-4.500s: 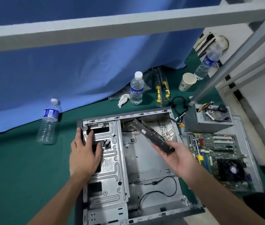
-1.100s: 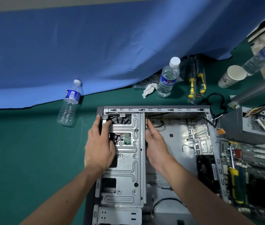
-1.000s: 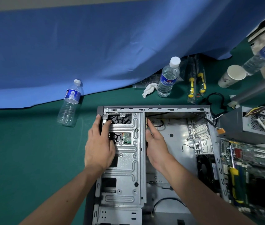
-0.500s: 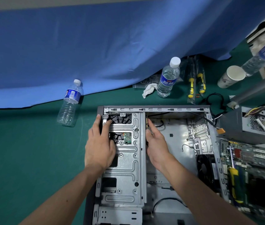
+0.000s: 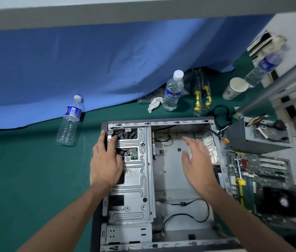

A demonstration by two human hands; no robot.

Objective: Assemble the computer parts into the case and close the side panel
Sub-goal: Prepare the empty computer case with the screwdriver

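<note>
Two hands are seen: the left hand point(image 5: 105, 166) is laid flat on the drive cage point(image 5: 136, 180); the right hand point(image 5: 198, 164) is spread above the case point(image 5: 179, 179).

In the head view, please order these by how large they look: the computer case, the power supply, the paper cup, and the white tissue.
1. computer case
2. power supply
3. paper cup
4. white tissue
The cup and tissue lie farther from the camera, so their true sizes are less certain.

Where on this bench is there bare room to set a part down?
Bare green mat left of the case, below the lying bottle. Crowded behind the case: upright bottle, screwdrivers, cup. To its right: power supply and motherboard.
</note>
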